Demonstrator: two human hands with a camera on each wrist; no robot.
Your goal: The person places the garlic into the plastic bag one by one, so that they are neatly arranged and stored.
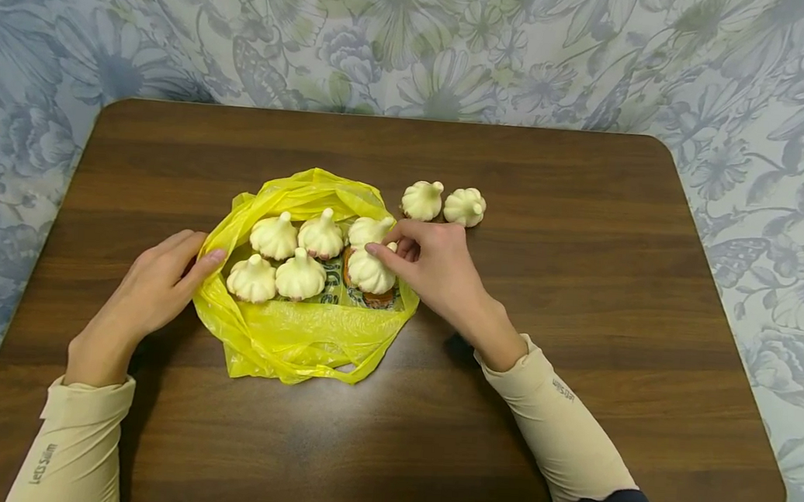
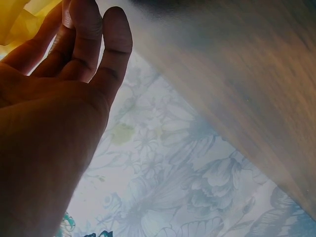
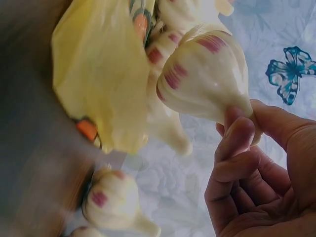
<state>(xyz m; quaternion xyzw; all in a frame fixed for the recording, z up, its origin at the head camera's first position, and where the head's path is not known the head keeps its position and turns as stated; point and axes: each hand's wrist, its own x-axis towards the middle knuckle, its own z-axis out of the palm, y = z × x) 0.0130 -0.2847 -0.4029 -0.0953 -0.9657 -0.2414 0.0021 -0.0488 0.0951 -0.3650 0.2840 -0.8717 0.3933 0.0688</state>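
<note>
The right hand (image 1: 436,265) pinches a garlic bulb (image 1: 371,271) by its stem, thumb on one side and fingers on the other, probably because the narrow neck is the easiest part to grip and leaves the round body free. That bulb is over the right part of an open yellow bag (image 1: 298,337), which lies left of the middle of the surface (image 1: 601,311); whether its base touches the bag I cannot tell. The left hand (image 1: 155,280) holds the bag's rim on the side towards the surface's left edge, thumb over the plastic and fingers outside, likely to keep the soft mouth spread.

Five more bulbs (image 1: 300,275) sit inside, stems mostly upward, four grouped at the left and one just behind the held bulb. Two loose bulbs (image 1: 423,200) stand side by side outside the bag, beyond its right side towards the surface's far edge.

The held bulb is creamy white, plump and ribbed, tapering to a short blunt stem. The right wrist view shows streaky purple-red patches around its broad end and a smooth, faintly glossy skin, so it may be an imitation.
</note>
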